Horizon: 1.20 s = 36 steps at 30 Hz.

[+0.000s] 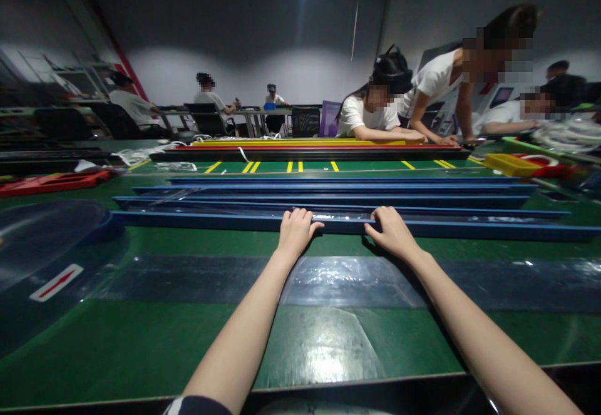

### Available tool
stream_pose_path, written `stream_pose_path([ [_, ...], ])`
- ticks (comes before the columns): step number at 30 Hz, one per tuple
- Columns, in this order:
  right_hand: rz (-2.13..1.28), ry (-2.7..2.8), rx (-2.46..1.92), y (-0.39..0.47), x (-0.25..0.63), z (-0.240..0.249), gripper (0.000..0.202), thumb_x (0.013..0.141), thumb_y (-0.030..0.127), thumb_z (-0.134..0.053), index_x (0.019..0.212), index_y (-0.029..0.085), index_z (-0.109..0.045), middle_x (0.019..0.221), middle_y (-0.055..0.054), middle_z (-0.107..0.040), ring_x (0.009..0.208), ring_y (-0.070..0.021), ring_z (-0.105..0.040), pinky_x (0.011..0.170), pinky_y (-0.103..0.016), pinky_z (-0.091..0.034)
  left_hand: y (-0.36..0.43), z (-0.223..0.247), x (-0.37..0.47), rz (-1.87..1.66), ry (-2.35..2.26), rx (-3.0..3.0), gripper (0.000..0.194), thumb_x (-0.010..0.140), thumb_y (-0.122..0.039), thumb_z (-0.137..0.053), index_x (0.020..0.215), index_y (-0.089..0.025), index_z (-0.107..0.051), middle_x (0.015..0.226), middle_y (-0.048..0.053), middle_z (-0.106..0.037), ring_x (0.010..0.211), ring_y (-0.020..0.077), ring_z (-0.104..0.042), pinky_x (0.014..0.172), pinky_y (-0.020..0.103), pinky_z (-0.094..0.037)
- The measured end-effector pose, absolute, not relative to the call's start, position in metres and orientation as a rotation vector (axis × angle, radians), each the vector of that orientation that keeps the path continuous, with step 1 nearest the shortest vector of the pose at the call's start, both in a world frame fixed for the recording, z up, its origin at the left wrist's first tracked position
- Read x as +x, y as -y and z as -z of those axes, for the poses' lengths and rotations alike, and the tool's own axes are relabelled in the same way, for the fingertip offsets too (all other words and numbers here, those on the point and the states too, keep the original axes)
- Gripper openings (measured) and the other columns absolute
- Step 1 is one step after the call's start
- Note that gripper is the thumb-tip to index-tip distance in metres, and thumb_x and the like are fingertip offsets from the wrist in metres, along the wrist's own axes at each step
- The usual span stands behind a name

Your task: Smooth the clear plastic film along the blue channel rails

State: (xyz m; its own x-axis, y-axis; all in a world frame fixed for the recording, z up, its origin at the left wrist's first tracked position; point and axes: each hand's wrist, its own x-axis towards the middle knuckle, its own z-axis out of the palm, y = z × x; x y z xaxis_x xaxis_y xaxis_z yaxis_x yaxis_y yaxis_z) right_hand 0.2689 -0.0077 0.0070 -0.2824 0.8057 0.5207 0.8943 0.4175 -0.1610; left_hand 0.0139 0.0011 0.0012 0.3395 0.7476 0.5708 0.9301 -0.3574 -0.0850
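A long blue channel strip (345,226) lies crosswise on the green table (188,352), nearest of several like it. My left hand (297,232) grips it left of its middle, fingers over the top and thumb on the near side. Similarly, my right hand (393,232) holds the same strip further right, its fingertips hidden behind the edge. Shiny clear film shows inside the channel. Just behind are more blue channel strips (446,202), lying parallel. Between my forearms and the strip, a flat band of clear plastic film (347,280) stretches across the table.
A large roll of clear film (51,246) stands at the left. Yellow strips (282,143) with red and black ones lie at the far side, where two people lean over. A red tray (56,182) is far left; a yellow tray (509,164) sits far right.
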Motion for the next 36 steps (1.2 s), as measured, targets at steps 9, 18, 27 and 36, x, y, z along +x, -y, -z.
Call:
stream_pose_path([
  [9, 0.213, 2.149, -1.447, 0.0072, 0.2695, -0.0065, 0.014, 0.078, 0.034, -0.046, 0.076, 0.022, -0.042, 0.079, -0.006, -0.054, 0.078, -0.0220, -0.045, 0.070, -0.034, -0.037, -0.0017, -0.0004, 0.0137, 0.627, 1.476, -2.213, 0.034, 0.085, -0.049, -0.046, 0.078, -0.018, -0.056, 0.082, 0.006, -0.062, 0.082, 0.0211, -0.052, 0.071, 0.033, -0.028],
  [18, 0.209, 2.157, -1.464, 0.0082, 0.2692, -0.0076, 0.014, 0.079, 0.035, -0.046, 0.077, 0.022, -0.041, 0.080, -0.007, -0.053, 0.079, -0.0224, -0.045, 0.071, -0.035, -0.038, -0.0015, -0.0018, 0.0140, 0.632, 1.480, -2.232, 0.033, 0.086, -0.049, -0.045, 0.078, -0.018, -0.056, 0.081, 0.006, -0.063, 0.083, 0.0211, -0.052, 0.072, 0.034, -0.029],
  [27, 0.220, 2.161, -1.455, 0.0077, 0.2692, -0.0074, 0.014, 0.079, 0.035, -0.045, 0.076, 0.022, -0.042, 0.078, -0.007, -0.054, 0.077, -0.0225, -0.045, 0.070, -0.035, -0.038, -0.0009, -0.0032, 0.0137, 0.623, 1.478, -2.247, 0.033, 0.087, -0.048, -0.044, 0.078, -0.019, -0.056, 0.081, 0.006, -0.063, 0.082, 0.0214, -0.052, 0.071, 0.034, -0.029],
  [36, 0.235, 2.165, -1.454, 0.0068, 0.2693, -0.0069, 0.014, 0.079, 0.035, -0.046, 0.076, 0.022, -0.043, 0.079, -0.007, -0.054, 0.078, -0.0224, -0.046, 0.070, -0.035, -0.037, -0.0011, -0.0031, 0.0139, 0.609, 1.465, -2.240, 0.034, 0.087, -0.048, -0.043, 0.079, -0.018, -0.056, 0.081, 0.007, -0.062, 0.082, 0.0218, -0.052, 0.071, 0.034, -0.029],
])
